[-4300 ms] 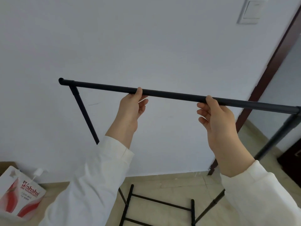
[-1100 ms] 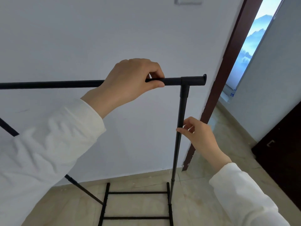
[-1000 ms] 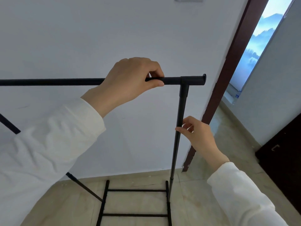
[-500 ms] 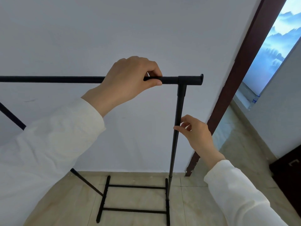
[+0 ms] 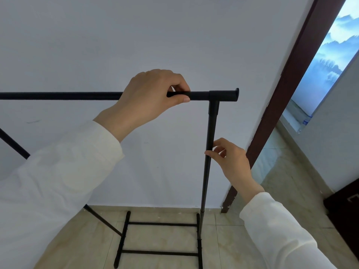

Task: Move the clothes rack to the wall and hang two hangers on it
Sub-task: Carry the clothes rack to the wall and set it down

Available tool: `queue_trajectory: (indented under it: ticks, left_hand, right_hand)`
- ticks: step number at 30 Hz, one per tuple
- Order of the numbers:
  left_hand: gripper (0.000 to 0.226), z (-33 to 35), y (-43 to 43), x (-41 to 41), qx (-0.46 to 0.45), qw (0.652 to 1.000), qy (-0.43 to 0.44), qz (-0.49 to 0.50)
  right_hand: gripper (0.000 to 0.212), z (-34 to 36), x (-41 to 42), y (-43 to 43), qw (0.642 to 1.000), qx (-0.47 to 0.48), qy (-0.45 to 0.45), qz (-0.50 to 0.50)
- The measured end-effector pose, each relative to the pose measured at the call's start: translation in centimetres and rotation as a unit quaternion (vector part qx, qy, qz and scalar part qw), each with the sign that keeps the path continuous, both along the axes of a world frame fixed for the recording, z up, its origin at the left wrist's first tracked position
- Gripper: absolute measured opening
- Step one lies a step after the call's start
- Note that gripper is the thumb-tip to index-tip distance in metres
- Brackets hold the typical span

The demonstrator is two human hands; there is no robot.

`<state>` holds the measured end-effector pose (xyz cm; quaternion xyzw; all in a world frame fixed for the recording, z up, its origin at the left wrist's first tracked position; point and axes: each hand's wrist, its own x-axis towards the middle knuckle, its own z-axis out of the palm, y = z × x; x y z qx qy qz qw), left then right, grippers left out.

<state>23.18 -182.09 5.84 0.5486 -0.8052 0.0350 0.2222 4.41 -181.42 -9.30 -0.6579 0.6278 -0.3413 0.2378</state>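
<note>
Your left hand (image 5: 149, 96) was wrapped over the top bar (image 5: 58, 95) of the black rack (image 5: 210, 133), fingers curled down the far side and thumb pressed along the near side, a full closed grip a little short of the bar's right end. That bar ran level from the 9 o'clock edge of your view toward 3 o'clock and ended in a capped T-joint (image 5: 215, 96) just right of your left hand. From the joint the right post (image 5: 207, 162) dropped toward 6 o'clock to the floor. Your right hand (image 5: 233, 162) was at this post about a third of the way down, at 4 o'clock from your left hand; thumb and forefinger lay against the post in a narrow pinch, the other fingers loosely curled behind, and how firmly it gripped I cannot tell. The rack stood close against the white wall (image 5: 136, 45), its ladder-like base (image 5: 161, 239) on the beige tile floor (image 5: 242, 239) at 6 o'clock, the far end of the base near the foot of the wall. The left post (image 5: 11, 143) slanted out at 8 o'clock, partly hidden by your white sleeve (image 5: 58, 181). A dark brown door frame (image 5: 287, 90) rose at 2 o'clock, just right of the bar's end, apart from it. The bar was bare apart from your hand.
</note>
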Motion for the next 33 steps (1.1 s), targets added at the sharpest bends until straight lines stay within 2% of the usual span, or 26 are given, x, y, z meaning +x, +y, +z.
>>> queue_trajectory:
  ticks: [10, 18, 23, 25, 27, 30, 33]
  left_hand:
    - [0.018, -0.2, 0.1, 0.5, 0.006, 0.999, 0.032, -0.034]
    - [0.029, -0.8, 0.1, 1.6, 0.015, 0.991, 0.07, -0.115]
    - [0.027, -2.1, 1.1, 1.3, -0.085, 0.965, 0.134, -0.208]
    - [0.026, -3.0, 2.1, 0.4, -0.096, 0.951, 0.156, -0.249]
    - [0.026, -4.6, 3.6, -1.2, -0.036, 0.938, 0.192, -0.286]
    - [0.023, -7.8, 6.5, -4.5, 0.114, 0.903, 0.245, -0.333]
    - [0.017, -11.3, 10.7, -8.3, 0.237, 0.86, 0.256, -0.374]
  right_hand:
    - [0.03, -0.5, 1.0, 0.8, 0.996, 0.026, -0.064, -0.058]
    - [0.035, -0.3, 1.9, 4.0, 0.971, 0.014, -0.144, -0.191]
    - [0.028, -0.3, 2.8, 7.6, 0.942, -0.002, -0.189, -0.278]
    - [0.023, -0.5, 3.1, 9.7, 0.928, -0.009, -0.207, -0.31]
    - [0.02, -1.2, 2.9, 12.5, 0.912, -0.008, -0.215, -0.348]
    - [0.015, -2.3, 1.5, 17.8, 0.881, -0.029, -0.21, -0.423]
    - [0.011, -3.0, -0.2, 24.6, 0.837, -0.055, -0.207, -0.504]
